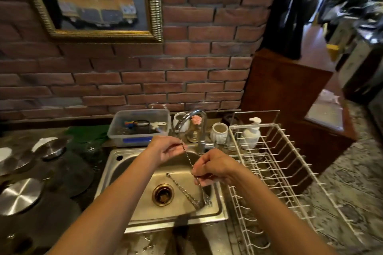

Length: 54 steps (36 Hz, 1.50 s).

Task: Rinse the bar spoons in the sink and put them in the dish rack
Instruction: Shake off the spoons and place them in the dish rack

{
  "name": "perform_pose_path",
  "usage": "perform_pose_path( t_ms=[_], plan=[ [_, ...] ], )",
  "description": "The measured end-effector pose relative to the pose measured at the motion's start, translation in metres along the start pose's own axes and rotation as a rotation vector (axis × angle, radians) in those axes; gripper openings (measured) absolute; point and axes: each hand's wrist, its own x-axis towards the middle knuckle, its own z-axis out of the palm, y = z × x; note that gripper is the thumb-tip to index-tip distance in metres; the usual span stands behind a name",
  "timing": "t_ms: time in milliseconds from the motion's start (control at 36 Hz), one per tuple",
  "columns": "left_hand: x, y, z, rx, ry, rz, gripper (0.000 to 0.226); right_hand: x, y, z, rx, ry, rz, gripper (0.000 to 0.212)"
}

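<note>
Between the two hands, a twisted bar spoon [189,161] is slanting over the sink [145,216]; left hand [169,149] is pinching its top, right hand [211,168] is gripping lower down, fork end below those fingers.

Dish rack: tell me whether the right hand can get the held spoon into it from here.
Probably yes. The right hand, pinching the bar spoon, is just beside the dish rack, whose open top is unobstructed. The left hand pinches the spoon's other end and must let go first.

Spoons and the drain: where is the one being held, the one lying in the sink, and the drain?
held bar spoon [189,160], head view, twisted stem
sink bar spoon [182,189], head view, stem
drain [162,194], head view, brass ring
</note>
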Motion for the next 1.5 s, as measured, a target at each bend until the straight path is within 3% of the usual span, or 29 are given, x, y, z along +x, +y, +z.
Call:
perform_pose_path(
  t_ms=[111, 306, 500, 694, 1028, 1306, 1500],
  plan=[
    [-0.012, -0.003, 0.042, 0.015, -0.044, -0.001, 0.004, -0.023, 0.005, -0.03, -0.022, 0.057, -0.007, 0.007],
    [-0.019, -0.018, 0.111, 0.054, -0.088, 0.001, 0.013, -0.06, 0.029, -0.081, -0.027, 0.144, 0.001, 0.022],
    [-0.024, -0.034, 0.167, 0.114, -0.125, 0.028, 0.003, -0.086, 0.054, -0.119, 0.037, 0.193, 0.007, 0.004],
    [-0.025, -0.045, 0.22, 0.199, -0.164, 0.003, 0.006, -0.11, 0.07, -0.153, -0.012, 0.264, 0.012, 0.009],
    [0.014, -0.069, 0.289, 0.554, 0.08, 0.066, 0.027, -0.105, 0.103, -0.187, -0.085, 0.401, 0.052, 0.007],
    [0.036, -0.084, 0.305, 0.606, 0.129, 0.056, 0.049, -0.08, 0.117, -0.192, -0.281, 0.517, 0.083, 0.009],
    [0.043, -0.095, 0.3, 0.795, 0.225, 0.093, 0.03, -0.065, 0.123, -0.189, -0.55, 0.524, 0.072, 0.004]
  ],
)
